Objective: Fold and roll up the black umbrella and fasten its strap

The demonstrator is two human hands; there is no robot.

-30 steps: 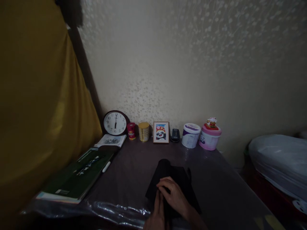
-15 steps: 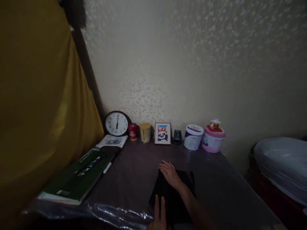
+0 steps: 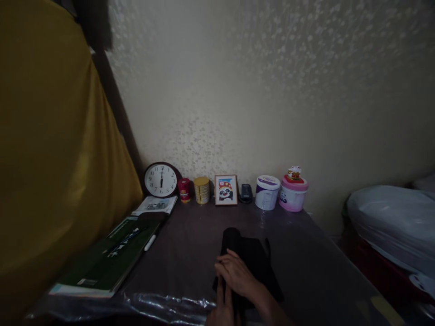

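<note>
A black piece of cloth or soft bag [image 3: 260, 260] lies on the dark table near its front edge. A thin strap or loop sticks out at its far right corner. Its left part is raised into a rounded fold or roll [image 3: 231, 236]. My right hand [image 3: 235, 274] rests across this fold, fingers extended and close together, pointing left. Just below, two straight fingers of my left hand [image 3: 221, 308] press on the cloth's left side, their tips touching or under my right hand. The other left fingers are hard to make out in the dim light.
Along the wall stand a clock [image 3: 161, 180], a red tub [image 3: 184, 190], a yellow-lidded canister [image 3: 201, 191], a panda picture frame [image 3: 226, 190], a black device [image 3: 245, 193] and two tubs [image 3: 267, 194], [image 3: 292, 194]. Left lie a green book [image 3: 105, 258] and a white marker [image 3: 150, 243].
My right hand has slid nearer to me, down to my left fingertips. The cloth's left part, flatter before, now bulges as a rounded fold. The whole view has shifted slightly.
</note>
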